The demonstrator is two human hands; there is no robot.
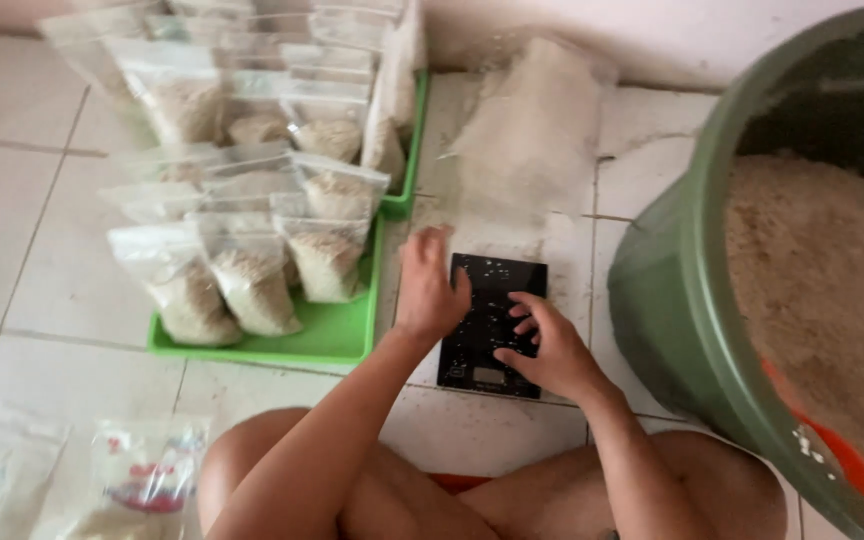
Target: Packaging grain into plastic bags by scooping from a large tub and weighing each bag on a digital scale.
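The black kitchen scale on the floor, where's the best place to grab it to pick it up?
Grip the black scale by its two long side edges, from above. It lies flat on the tiles, thin and rectangular; the left hand already rests at its left edge, and the right hand lies on top.

Scale [492, 325] is glossy black with little pale specks all over it. Trays [337, 335] are bright green, bags [252, 285] clear with beige grain inside. Bucket [672, 300] is dull dark green, tan powder in it. Floor [12, 200] is off-white tile.

Scale [492, 325] lay on floor [22, 220] between tray [332, 340] at left and bucket [682, 300] at right; both hands [427, 290] rested on scale.
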